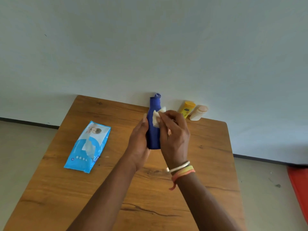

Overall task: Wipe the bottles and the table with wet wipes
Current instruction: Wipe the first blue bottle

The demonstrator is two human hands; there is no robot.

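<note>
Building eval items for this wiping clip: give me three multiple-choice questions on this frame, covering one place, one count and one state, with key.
1. Where is the wipes pack?
A) on the table, left of the blue bottle
B) on the floor
C) leaning against the wall

2. How many bottles show?
A) one
B) three
C) five

3. What state is the blue bottle in?
A) lying untouched
B) gripped by the left hand, with the right hand holding a wet wipe on it
C) standing alone by the wall

Key: A, the pack lies flat on the wood. B, there is the blue bottle plus the yellow bottle and the cream bottle at the far edge. B, both hands are at it.
</note>
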